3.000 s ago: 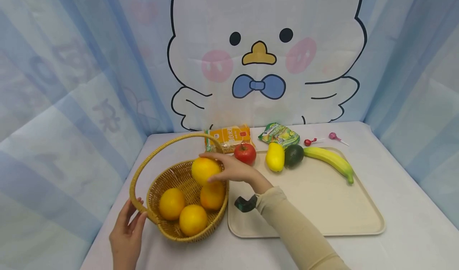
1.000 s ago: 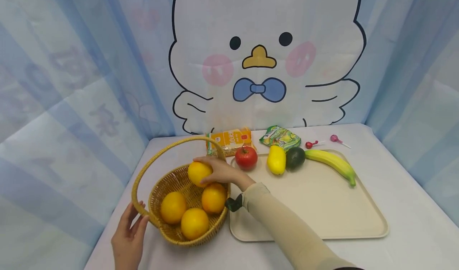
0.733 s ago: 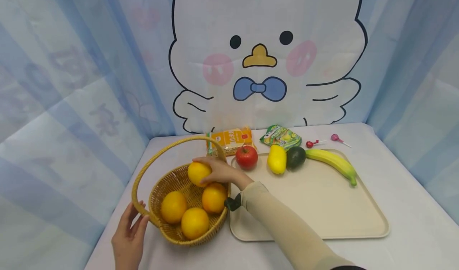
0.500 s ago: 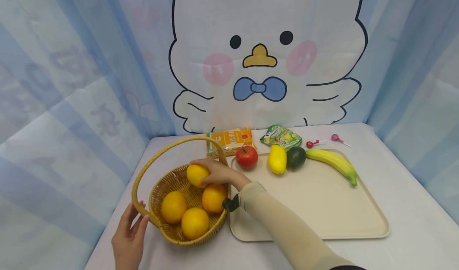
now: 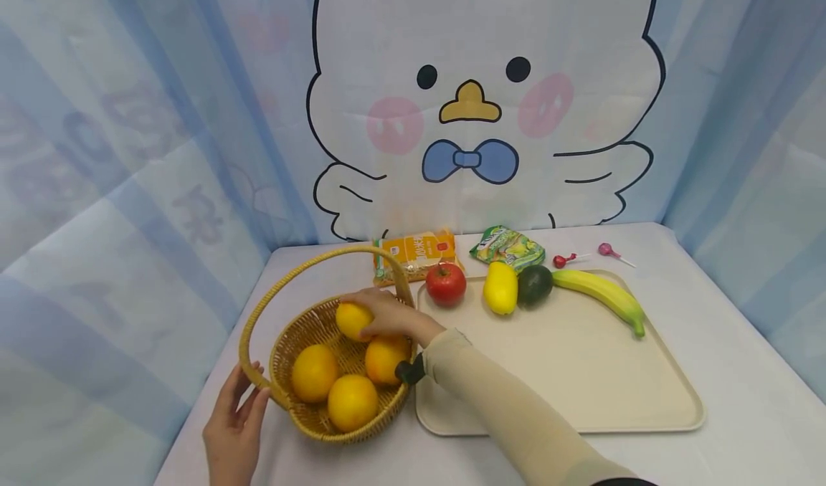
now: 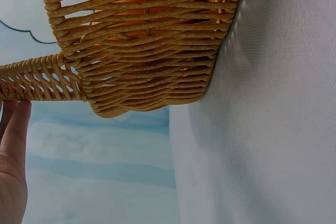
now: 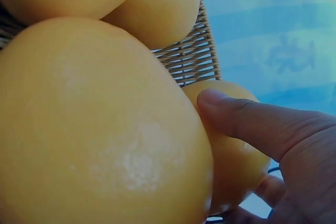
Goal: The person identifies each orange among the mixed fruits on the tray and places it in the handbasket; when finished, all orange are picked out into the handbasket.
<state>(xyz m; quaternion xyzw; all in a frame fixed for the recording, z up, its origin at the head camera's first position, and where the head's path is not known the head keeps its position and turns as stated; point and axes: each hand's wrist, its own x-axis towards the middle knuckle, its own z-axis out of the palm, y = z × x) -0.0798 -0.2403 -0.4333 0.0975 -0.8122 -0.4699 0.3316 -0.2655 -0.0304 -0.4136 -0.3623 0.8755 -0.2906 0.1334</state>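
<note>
A wicker basket (image 5: 314, 321) with a tall arched handle (image 5: 279, 286) stands on the left of the table. My right hand (image 5: 390, 315) reaches over its back right rim and grips an orange (image 5: 351, 321), fingers over the top and thumb on the near side. Three other oranges sit in the basket, one of them (image 5: 386, 360) right below my wrist; it fills much of the right wrist view. My left hand (image 5: 234, 423) pinches the foot of the handle at the basket's left side. The left wrist view shows its fingertips (image 6: 16, 124) against the woven handle.
A beige tray (image 5: 555, 378) lies right of the basket. Along its back edge are a red apple (image 5: 446, 284), a yellow mango (image 5: 500, 288), an avocado (image 5: 534, 286) and a banana (image 5: 600, 294). Behind lie an orange packet (image 5: 416, 255), a green packet (image 5: 508, 248) and two lollipops (image 5: 605, 249).
My right hand has moved down and slightly left, bringing the orange from near the rim deeper into the basket. The left hand keeps its hold on the handle.
</note>
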